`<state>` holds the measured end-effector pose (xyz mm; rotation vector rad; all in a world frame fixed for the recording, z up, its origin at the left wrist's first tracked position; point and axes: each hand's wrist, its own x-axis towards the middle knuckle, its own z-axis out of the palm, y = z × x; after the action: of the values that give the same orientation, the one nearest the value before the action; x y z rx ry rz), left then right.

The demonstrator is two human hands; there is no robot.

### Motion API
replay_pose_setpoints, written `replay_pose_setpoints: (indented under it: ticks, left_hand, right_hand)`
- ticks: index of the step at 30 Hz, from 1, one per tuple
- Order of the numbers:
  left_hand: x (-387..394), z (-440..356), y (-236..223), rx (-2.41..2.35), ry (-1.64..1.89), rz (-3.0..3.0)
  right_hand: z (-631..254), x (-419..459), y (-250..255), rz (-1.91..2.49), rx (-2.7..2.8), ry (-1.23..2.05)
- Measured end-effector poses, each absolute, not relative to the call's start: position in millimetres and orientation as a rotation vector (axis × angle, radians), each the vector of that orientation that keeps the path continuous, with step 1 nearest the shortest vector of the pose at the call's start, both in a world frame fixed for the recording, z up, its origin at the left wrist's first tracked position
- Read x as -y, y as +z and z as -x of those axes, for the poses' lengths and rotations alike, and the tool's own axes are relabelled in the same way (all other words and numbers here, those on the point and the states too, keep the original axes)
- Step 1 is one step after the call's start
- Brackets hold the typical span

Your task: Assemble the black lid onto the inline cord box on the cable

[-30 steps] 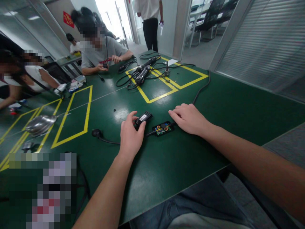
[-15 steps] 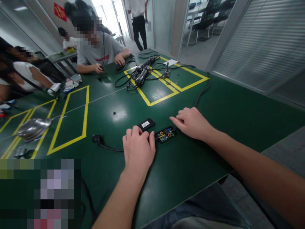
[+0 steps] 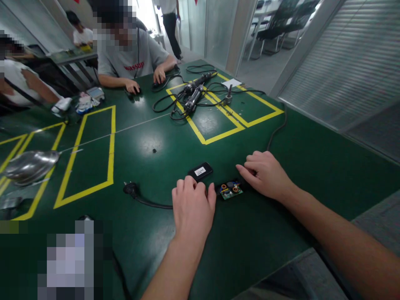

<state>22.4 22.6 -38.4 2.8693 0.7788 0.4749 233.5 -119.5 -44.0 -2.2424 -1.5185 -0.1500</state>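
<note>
A small circuit board (image 3: 231, 191) with copper-coloured ring coils lies on the green table between my two hands. At its left end is my left hand (image 3: 194, 204), with curled fingers closed over the black power cable (image 3: 153, 204). That cable leads left to a plug (image 3: 131, 188) with its pins showing. By the board's right end my right hand (image 3: 265, 173) is closed too, its thumb pointing at the board. Another black cable (image 3: 275, 132) runs into it from behind; its fingertips are hidden. A black cover (image 3: 201, 171) with a white label lies just beyond my left fingers.
Black corded tools (image 3: 193, 98) lie across yellow tape frames farther back, beside a metal part (image 3: 228, 98) and a white paper (image 3: 231, 82). A shiny metal piece (image 3: 31, 164) is at the left. A co-worker (image 3: 128, 58) sits across, hands on the table.
The view has shifted, so my hands and the board appear farther right and lower. The board's near edge now shows green where a black rim was. The co-worker's hand has lowered to the table.
</note>
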Motion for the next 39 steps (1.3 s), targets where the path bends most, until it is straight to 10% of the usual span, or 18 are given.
replay_pose_setpoints:
  ticks: [39]
  left_hand:
    - [-64,-32,-39,-0.537,0.868,-2.58]
  right_hand:
    - [-241,103,-43,2.282,1.512,-0.032]
